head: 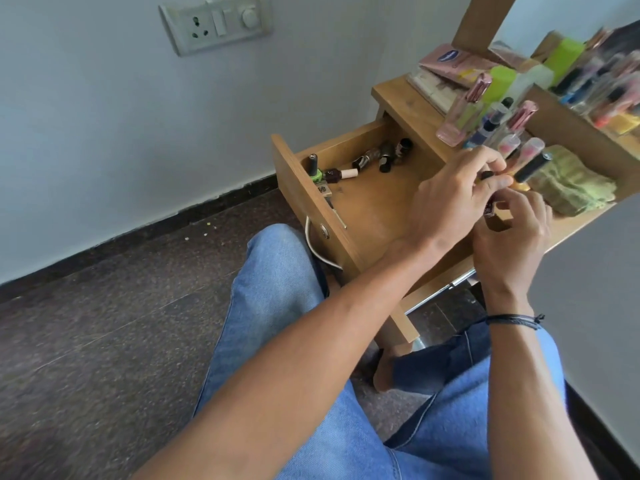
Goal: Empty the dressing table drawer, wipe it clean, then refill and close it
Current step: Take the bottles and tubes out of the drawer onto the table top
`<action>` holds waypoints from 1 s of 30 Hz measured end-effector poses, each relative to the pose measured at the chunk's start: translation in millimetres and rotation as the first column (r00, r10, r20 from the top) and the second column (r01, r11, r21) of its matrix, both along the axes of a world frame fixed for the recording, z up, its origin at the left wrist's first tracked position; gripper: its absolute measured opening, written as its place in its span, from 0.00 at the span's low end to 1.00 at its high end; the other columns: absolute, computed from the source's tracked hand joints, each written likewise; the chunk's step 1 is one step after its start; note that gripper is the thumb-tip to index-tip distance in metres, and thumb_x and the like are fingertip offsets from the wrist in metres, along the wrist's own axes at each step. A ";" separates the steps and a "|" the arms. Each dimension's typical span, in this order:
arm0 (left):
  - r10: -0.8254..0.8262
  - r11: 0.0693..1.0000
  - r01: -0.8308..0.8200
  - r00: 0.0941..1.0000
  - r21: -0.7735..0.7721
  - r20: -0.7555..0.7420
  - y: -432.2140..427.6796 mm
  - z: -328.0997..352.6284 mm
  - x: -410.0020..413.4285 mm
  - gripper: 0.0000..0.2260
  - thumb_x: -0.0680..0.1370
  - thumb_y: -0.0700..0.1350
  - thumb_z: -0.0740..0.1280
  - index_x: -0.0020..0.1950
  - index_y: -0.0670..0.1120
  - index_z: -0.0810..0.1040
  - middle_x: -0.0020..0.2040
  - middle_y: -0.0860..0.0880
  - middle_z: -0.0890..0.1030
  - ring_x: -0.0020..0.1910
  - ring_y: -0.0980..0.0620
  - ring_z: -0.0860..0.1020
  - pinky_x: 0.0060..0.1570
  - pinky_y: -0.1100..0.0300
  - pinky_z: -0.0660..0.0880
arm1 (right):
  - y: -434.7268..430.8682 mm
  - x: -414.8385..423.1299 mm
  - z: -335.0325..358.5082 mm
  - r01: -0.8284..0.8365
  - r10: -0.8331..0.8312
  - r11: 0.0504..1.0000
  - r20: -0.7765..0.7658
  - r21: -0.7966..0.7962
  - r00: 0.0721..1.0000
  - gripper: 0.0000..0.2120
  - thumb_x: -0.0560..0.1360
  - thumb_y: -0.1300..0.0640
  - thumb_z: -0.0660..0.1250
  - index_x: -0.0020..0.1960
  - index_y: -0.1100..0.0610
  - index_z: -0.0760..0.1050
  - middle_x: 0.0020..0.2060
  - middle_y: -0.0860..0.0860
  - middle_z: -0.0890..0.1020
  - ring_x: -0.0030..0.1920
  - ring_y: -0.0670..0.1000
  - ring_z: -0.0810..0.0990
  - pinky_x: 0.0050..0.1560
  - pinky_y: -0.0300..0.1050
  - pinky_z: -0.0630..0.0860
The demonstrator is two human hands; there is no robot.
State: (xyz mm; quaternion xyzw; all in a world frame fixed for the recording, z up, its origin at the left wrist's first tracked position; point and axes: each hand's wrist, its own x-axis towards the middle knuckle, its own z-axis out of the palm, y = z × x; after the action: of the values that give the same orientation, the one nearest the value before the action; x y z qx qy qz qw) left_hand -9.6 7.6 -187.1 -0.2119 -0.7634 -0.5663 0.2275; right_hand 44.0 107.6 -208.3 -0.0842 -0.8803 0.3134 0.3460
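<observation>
Drawer (pixel 374 202) stands pulled out of the dressing table (pixel 408 109), with nail polish bottles (pixel 381 157) lying in its far corner. Above its right side, the left hand (pixel 450 199) pinches a black-capped bottle (pixel 486 174); the right hand (pixel 509 233) curls round a dark bottle (pixel 490 211). A green cloth (pixel 571 185) lies just beside.

Soft, even daylight fills the scene with only faint shadows inside the drawer (pixel 374 209), while the bottles (pixel 485 109) and mirror (pixel 554 22) at the upper right are smeared with blur, and the wide lens bends the skirting (pixel 138 233) and stretches the forearms (pixel 311 341) near the lower edge.
</observation>
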 end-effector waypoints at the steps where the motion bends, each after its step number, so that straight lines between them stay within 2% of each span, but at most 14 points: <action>1: -0.017 1.000 0.017 1.000 -0.002 0.001 0.4 -0.3 0.9 0.17 0.77 0.56 0.62 0.51 0.44 0.79 0.50 0.52 0.83 0.44 0.54 0.82 0.35 0.53 0.81 | 0.0 0.4 -0.2 0.011 -0.011 1.000 -0.005 0.003 1.000 0.11 0.76 0.56 0.69 0.54 0.62 0.82 0.50 0.57 0.81 0.53 0.59 0.76 0.56 0.46 0.75; 2: -0.031 1.000 0.031 1.000 0.000 0.000 0.9 -0.9 1.0 0.17 0.77 0.56 0.63 0.51 0.44 0.80 0.50 0.52 0.83 0.44 0.54 0.82 0.35 0.53 0.81 | 0.8 1.2 -0.3 0.017 -0.017 1.000 -0.011 0.003 1.000 0.11 0.76 0.57 0.69 0.54 0.63 0.82 0.49 0.57 0.82 0.52 0.58 0.76 0.54 0.52 0.77; 4: -0.054 0.998 0.055 0.999 0.010 -0.004 0.3 -0.5 0.9 0.15 0.78 0.55 0.66 0.52 0.43 0.80 0.49 0.51 0.83 0.44 0.54 0.82 0.35 0.53 0.81 | 3.6 2.9 0.6 0.033 -0.034 0.999 -0.031 -0.013 0.999 0.11 0.76 0.56 0.70 0.54 0.62 0.83 0.48 0.57 0.82 0.51 0.57 0.77 0.51 0.55 0.78; 7: -0.067 0.998 0.066 0.997 0.016 0.033 -3.0 1.7 -0.5 0.10 0.78 0.50 0.72 0.53 0.44 0.80 0.48 0.52 0.83 0.42 0.55 0.82 0.34 0.54 0.81 | 10.1 3.8 4.4 0.084 -0.091 0.992 -0.066 -0.099 0.994 0.14 0.75 0.51 0.73 0.57 0.59 0.84 0.49 0.56 0.83 0.47 0.55 0.80 0.49 0.50 0.79; 11: -0.007 0.999 0.012 0.994 -0.048 0.110 -12.8 1.0 -6.8 0.06 0.80 0.46 0.69 0.55 0.46 0.80 0.49 0.53 0.83 0.41 0.56 0.81 0.34 0.58 0.80 | 17.6 4.0 8.5 0.160 -0.173 0.964 -0.043 -0.213 0.984 0.18 0.72 0.50 0.77 0.57 0.59 0.84 0.50 0.56 0.82 0.45 0.46 0.78 0.49 0.41 0.79; 13: 0.030 0.993 -0.011 0.986 -0.115 0.166 -17.8 -0.4 -11.5 0.06 0.80 0.44 0.69 0.57 0.47 0.79 0.49 0.55 0.82 0.41 0.58 0.80 0.35 0.61 0.78 | 19.3 3.1 9.2 0.180 -0.187 0.957 -0.009 -0.226 0.982 0.18 0.72 0.50 0.77 0.55 0.60 0.83 0.50 0.55 0.81 0.45 0.48 0.79 0.49 0.40 0.80; 16: 0.065 0.980 -0.013 0.964 -0.199 0.258 -25.0 -3.4 -18.1 0.08 0.79 0.42 0.69 0.57 0.49 0.78 0.51 0.55 0.80 0.43 0.57 0.79 0.37 0.59 0.78 | 19.6 1.0 12.8 0.199 -0.204 0.939 0.014 -0.282 0.979 0.17 0.71 0.51 0.78 0.54 0.59 0.80 0.49 0.52 0.82 0.46 0.51 0.84 0.47 0.34 0.79; 20: 0.127 0.947 -0.006 0.926 -0.323 0.355 -38.5 -6.0 -30.4 0.10 0.79 0.43 0.69 0.60 0.50 0.76 0.57 0.53 0.79 0.49 0.53 0.80 0.42 0.56 0.76 | 15.7 1.7 16.9 0.202 -0.215 0.909 0.005 -0.364 0.977 0.18 0.70 0.53 0.80 0.55 0.52 0.74 0.45 0.41 0.80 0.44 0.39 0.83 0.52 0.41 0.82; 23: 0.212 0.876 0.024 0.877 -0.481 0.432 -55.5 -11.7 -47.8 0.16 0.80 0.44 0.69 0.68 0.49 0.74 0.66 0.49 0.75 0.60 0.48 0.77 0.48 0.55 0.74 | 15.8 3.5 15.5 0.191 -0.210 0.905 -0.010 -0.380 0.978 0.23 0.70 0.55 0.81 0.55 0.49 0.70 0.48 0.44 0.81 0.45 0.37 0.83 0.53 0.44 0.83; 26: 0.310 0.761 0.075 0.830 -0.644 0.463 -76.7 -19.6 -64.9 0.22 0.80 0.43 0.68 0.74 0.46 0.69 0.72 0.45 0.70 0.69 0.43 0.70 0.60 0.49 0.73 | 13.2 5.4 12.0 0.159 -0.195 0.916 -0.062 -0.367 0.979 0.26 0.68 0.54 0.82 0.55 0.47 0.67 0.52 0.47 0.81 0.49 0.42 0.83 0.55 0.44 0.82; 28: 0.370 0.675 0.092 0.816 -0.732 0.444 -89.3 -23.5 -72.6 0.23 0.81 0.42 0.67 0.75 0.43 0.67 0.73 0.42 0.67 0.71 0.41 0.66 0.64 0.47 0.71 | 10.2 6.5 7.5 0.150 -0.195 0.936 -0.114 -0.318 0.974 0.28 0.68 0.53 0.82 0.54 0.44 0.65 0.53 0.49 0.78 0.51 0.47 0.82 0.54 0.47 0.82; 30: 0.416 0.614 0.105 0.799 -0.782 0.434 -96.0 -25.3 -76.1 0.22 0.81 0.39 0.65 0.75 0.42 0.66 0.73 0.40 0.66 0.72 0.40 0.64 0.65 0.47 0.70 | 8.7 6.6 3.2 0.161 -0.211 0.942 -0.149 -0.294 0.966 0.27 0.68 0.52 0.81 0.54 0.46 0.65 0.54 0.49 0.74 0.52 0.49 0.79 0.52 0.50 0.82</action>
State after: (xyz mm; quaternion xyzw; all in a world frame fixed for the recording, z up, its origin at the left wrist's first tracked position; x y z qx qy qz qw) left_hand -85.7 -88.3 -212.4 -0.0350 -0.9772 -0.1943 -0.0780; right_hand 50.6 116.3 -205.2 -0.1869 -0.7807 0.4065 0.4362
